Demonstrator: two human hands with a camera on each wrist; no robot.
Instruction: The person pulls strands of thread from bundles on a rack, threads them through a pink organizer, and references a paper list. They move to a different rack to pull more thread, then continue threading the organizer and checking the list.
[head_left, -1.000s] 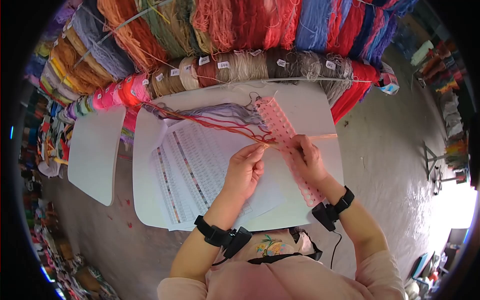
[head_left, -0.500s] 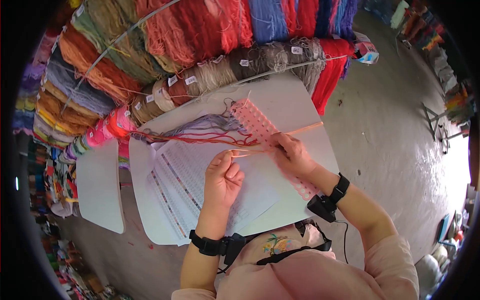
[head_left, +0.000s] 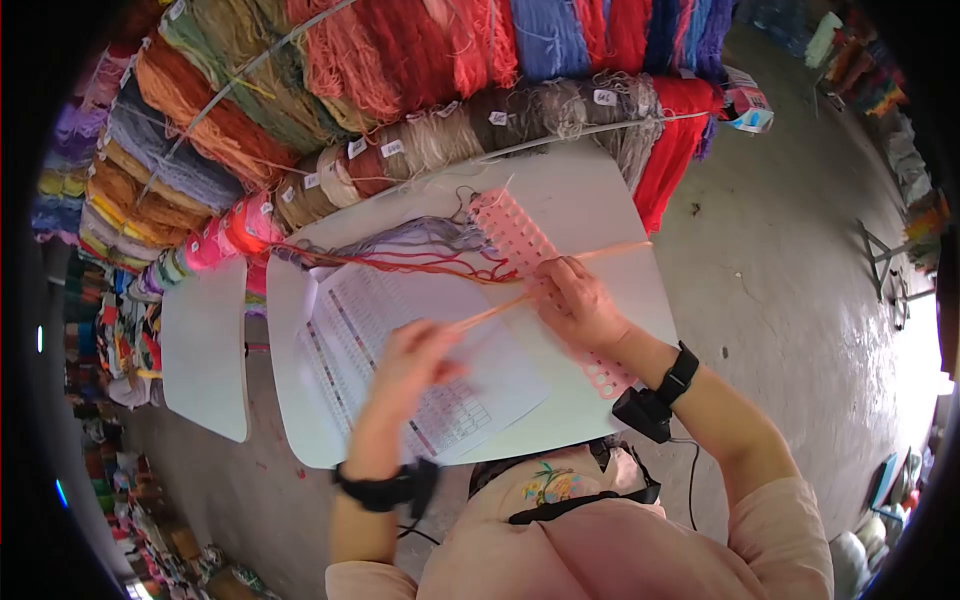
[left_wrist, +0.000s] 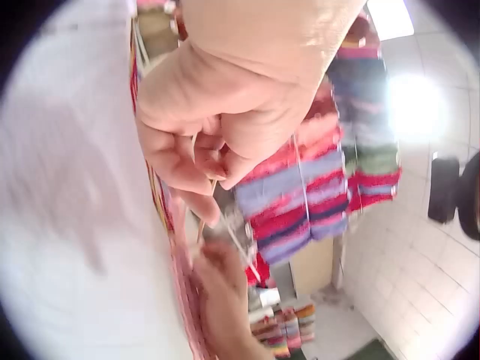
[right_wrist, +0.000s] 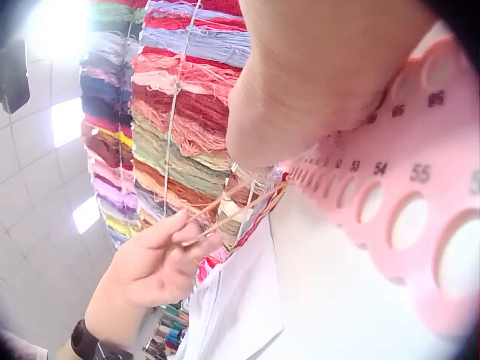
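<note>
A pink plastic thread holder, with numbered holes along its edge, lies slantwise over the white table. My right hand grips it near the middle, with fingers bent over the peach thread's place on it. My left hand, blurred in the head view, is off to the left above the papers. Between thumb and fingertips it pinches the peach thread, which runs taut to the holder. More of this thread trails past the holder's right edge. Red and orange threads and grey-purple threads hang from the holder leftward.
Printed sheets with colour columns lie on the white table. Along the far edge hang skeins of many colours, above a row of labelled yarn bundles. A second white tabletop stands at the left.
My left hand has moved left and towards me from beside the holder, drawing the peach thread out into a longer span. The right hand keeps its grip on the holder. The head view has shifted.
</note>
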